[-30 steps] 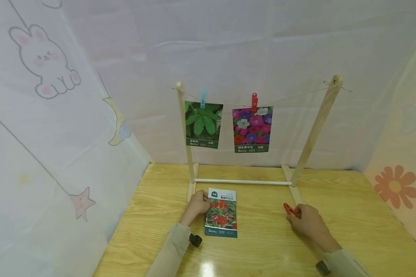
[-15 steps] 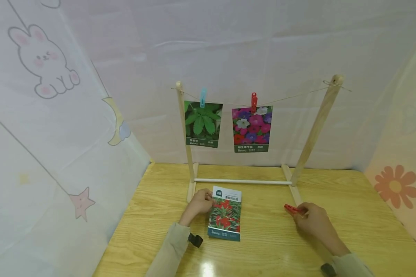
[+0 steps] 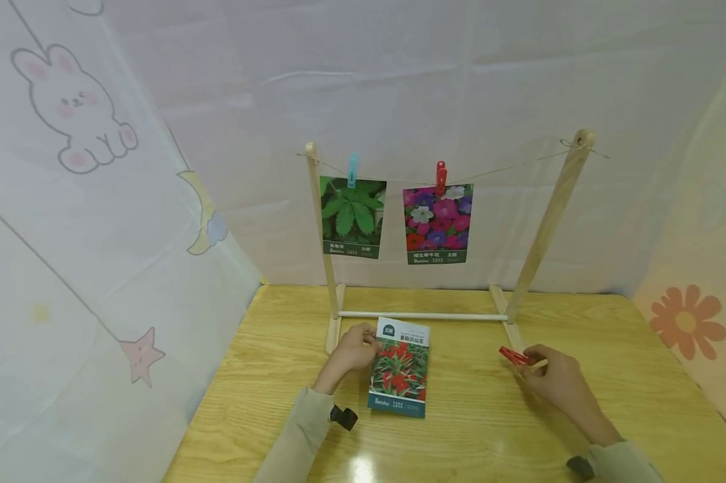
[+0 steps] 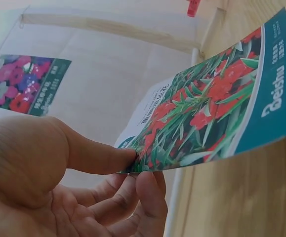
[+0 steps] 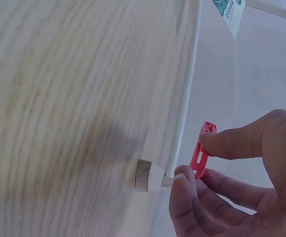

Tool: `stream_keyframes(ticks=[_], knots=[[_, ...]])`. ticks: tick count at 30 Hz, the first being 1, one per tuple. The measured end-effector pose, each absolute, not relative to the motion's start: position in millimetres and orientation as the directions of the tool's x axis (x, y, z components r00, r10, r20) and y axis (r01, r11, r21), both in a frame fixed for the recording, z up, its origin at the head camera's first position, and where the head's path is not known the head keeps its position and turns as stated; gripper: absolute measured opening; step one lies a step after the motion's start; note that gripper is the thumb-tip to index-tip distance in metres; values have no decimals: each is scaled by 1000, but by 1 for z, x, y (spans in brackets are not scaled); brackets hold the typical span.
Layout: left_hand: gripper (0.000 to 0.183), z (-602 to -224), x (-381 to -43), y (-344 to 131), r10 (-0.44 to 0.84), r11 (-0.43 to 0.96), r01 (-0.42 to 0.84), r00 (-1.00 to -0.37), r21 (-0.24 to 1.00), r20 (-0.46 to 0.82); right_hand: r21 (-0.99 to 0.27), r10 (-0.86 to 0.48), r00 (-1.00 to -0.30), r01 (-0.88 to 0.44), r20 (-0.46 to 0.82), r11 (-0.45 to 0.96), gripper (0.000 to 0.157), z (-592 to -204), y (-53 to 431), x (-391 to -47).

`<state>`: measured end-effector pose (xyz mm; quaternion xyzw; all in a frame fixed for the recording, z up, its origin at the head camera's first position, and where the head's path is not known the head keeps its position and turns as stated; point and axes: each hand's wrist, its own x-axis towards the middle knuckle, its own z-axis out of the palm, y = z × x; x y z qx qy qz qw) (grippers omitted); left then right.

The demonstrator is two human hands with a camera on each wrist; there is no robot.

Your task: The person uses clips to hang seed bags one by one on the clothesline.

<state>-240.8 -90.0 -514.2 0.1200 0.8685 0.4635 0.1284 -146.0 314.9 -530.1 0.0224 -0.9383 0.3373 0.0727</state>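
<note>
My left hand (image 3: 352, 349) pinches a seed packet (image 3: 399, 369) by its left edge, with the thumb (image 4: 101, 157) on the printed front and fingers behind. Red flowers and a teal lower band show on the packet, which tilts up off the table in the left wrist view. To the right, my right hand (image 3: 559, 384) holds a red clothespin (image 3: 512, 356) between thumb and fingers, just above the table by the stand's right foot. In the right wrist view that clothespin (image 5: 202, 154) points away from the palm.
Behind the hands stands a wooden frame (image 3: 547, 228) with a string (image 3: 508, 169) and a low white rod (image 3: 423, 316). A blue clothespin (image 3: 353, 172) holds a green-leaf packet (image 3: 352, 218); a red one holds a petunia packet (image 3: 438, 227). Printed cloth walls surround the table (image 3: 459, 429).
The left hand has moved slightly right and away, carrying the red-flower packet up from the table. My right hand has shifted a little right with its clothespin.
</note>
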Motion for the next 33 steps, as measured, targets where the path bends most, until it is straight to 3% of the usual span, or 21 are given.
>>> stream_keyframes(ticks=[9,17,24,29,33], knots=[[42,-500,-241,-80,368,531,143,-927,835,-75,-615,53,-990,-39,131,787,34,-524,320,-148],[35,-487,-241,-68,391,505,174,-920,845,-43,-635,52,-988,-52,144,771,34,-514,325,-147],[12,-478,-240,-57,399,481,202,-917,853,-8,-621,46,-977,-95,206,778,30,-501,327,-146],[32,-468,-235,-51,398,480,198,-917,855,-11,-606,34,-969,-125,244,785,32,-490,328,-144],[29,-459,-234,-44,404,461,220,-915,860,18,-601,32,-961,-147,276,785,34,-479,329,-144]])
